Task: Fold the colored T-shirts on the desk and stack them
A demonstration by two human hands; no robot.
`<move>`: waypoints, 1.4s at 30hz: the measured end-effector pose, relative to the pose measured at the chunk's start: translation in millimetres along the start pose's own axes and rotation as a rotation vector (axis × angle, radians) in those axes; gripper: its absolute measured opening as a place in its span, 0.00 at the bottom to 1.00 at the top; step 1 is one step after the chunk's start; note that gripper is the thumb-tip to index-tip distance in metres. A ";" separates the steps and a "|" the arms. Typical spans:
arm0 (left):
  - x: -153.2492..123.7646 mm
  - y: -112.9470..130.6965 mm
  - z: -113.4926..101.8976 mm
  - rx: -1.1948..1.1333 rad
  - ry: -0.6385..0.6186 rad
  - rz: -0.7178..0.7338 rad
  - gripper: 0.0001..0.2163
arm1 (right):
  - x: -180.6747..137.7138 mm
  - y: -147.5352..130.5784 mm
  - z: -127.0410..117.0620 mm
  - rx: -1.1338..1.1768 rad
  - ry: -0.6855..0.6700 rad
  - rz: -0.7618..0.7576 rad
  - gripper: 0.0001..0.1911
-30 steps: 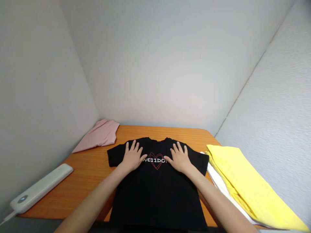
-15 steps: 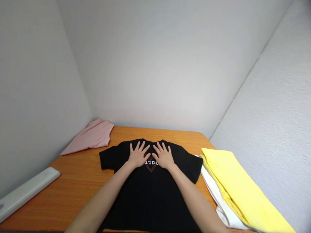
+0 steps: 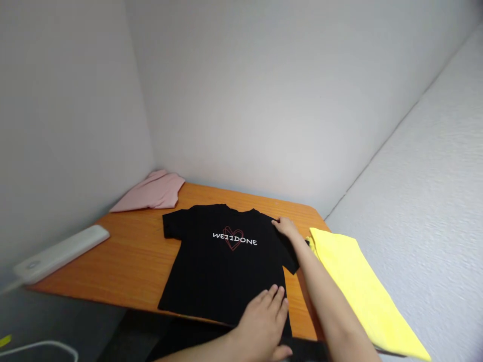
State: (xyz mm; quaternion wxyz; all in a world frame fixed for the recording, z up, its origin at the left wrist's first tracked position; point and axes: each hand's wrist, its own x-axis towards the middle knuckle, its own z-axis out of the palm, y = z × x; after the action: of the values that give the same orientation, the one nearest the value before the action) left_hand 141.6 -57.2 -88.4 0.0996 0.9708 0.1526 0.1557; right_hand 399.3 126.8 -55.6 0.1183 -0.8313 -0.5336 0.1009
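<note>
A black short-sleeved T-shirt (image 3: 211,271) lies spread on the wooden table, its collar toward the back wall. White "WE11DONE" lettering over a red heart outline shows on its chest. My right hand (image 3: 286,227) is at the shirt's right shoulder, by the top of the sleeve. Its fingers are bent together at the cloth edge and partly hidden. Low on the right side of the shirt, near the hem, my left hand (image 3: 264,319) rests with its fingers stretched out and its thumb apart. The hem reaches the table's front edge.
Folded yellow cloth (image 3: 350,271) lies at the right, under and beside my right forearm. A pink garment (image 3: 154,192) sits in the back left corner. Along the left edge is a long white device (image 3: 64,254) with a cable. Walls enclose the wooden table (image 3: 132,261).
Both hands have left the chest print, which now shows fully. My right hand has moved right to the shoulder; my left has come down toward the lower right hem. The view has shifted.
</note>
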 end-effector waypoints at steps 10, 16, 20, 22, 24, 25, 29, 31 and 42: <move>-0.4 4.0 -28.7 -0.195 0.057 -0.101 0.06 | -17.8 24.8 -27.8 0.235 -0.134 -0.024 0.02; -10.5 9.2 -62.2 -0.611 0.221 -0.393 0.08 | -22.5 5.1 -70.1 0.365 -0.010 -0.043 0.07; -40.0 3.9 -84.4 -0.726 0.304 -0.512 0.07 | -16.6 -52.5 -89.6 0.329 0.084 -0.111 0.15; -62.5 -2.7 -95.5 -0.726 0.337 -0.561 0.04 | -12.2 -96.7 -88.5 0.271 0.111 -0.174 0.17; -88.0 -11.4 -102.5 -0.708 0.352 -0.638 0.02 | -9.5 -146.9 -75.1 0.203 0.128 -0.251 0.18; -100.9 -16.2 -103.6 -0.691 0.357 -0.688 0.01 | -9.5 -172.3 -63.3 0.169 0.127 -0.290 0.19; -147.4 -35.7 -93.8 -0.564 0.322 -0.902 0.03 | -22.1 -257.1 7.2 0.057 0.042 -0.376 0.20; -164.5 -43.0 -85.4 -0.481 0.255 -0.981 0.04 | -31.9 -282.5 41.6 0.014 -0.023 -0.383 0.18; -195.6 -57.4 -69.3 -0.355 0.127 -1.009 0.04 | -25.9 -250.3 40.6 -0.031 -0.205 -0.388 0.21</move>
State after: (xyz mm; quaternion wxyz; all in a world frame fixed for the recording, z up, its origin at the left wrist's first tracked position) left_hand -73.7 -57.5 -90.9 0.3152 0.7340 0.5770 0.1702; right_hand 160.6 207.6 -17.0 0.0679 -0.7003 -0.6942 0.1520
